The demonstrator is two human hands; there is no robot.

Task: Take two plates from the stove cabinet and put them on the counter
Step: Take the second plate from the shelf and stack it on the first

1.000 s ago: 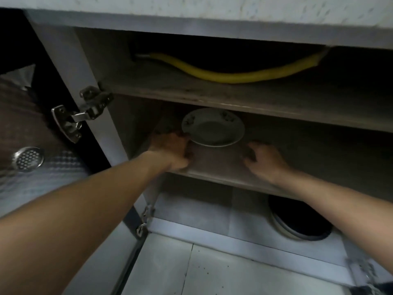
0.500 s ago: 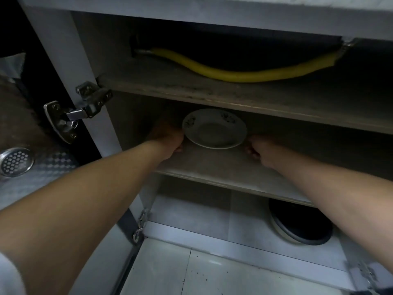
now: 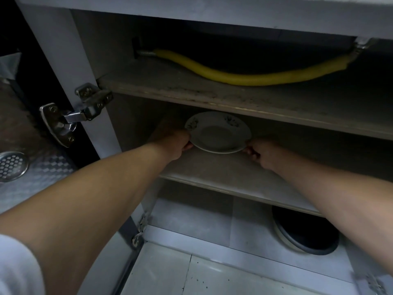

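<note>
A white plate (image 3: 218, 135) with dark flower prints on its rim sits on the middle shelf (image 3: 223, 173) of the open cabinet. Whether a second plate lies under it I cannot tell. My left hand (image 3: 175, 143) grips the plate's left edge, fingers curled under it. My right hand (image 3: 260, 153) holds its right edge the same way. Both arms reach deep into the cabinet.
A yellow hose (image 3: 244, 75) lies on the top shelf. A dark round pan (image 3: 306, 233) stands on the cabinet floor at the right. The open door's metal hinge (image 3: 70, 116) sticks out at the left, with a round vent (image 3: 11, 166) on the door.
Both hands moved from the shelf's front edge deeper in and closed on the two sides of the plate. The view moved closer to the cabinet.
</note>
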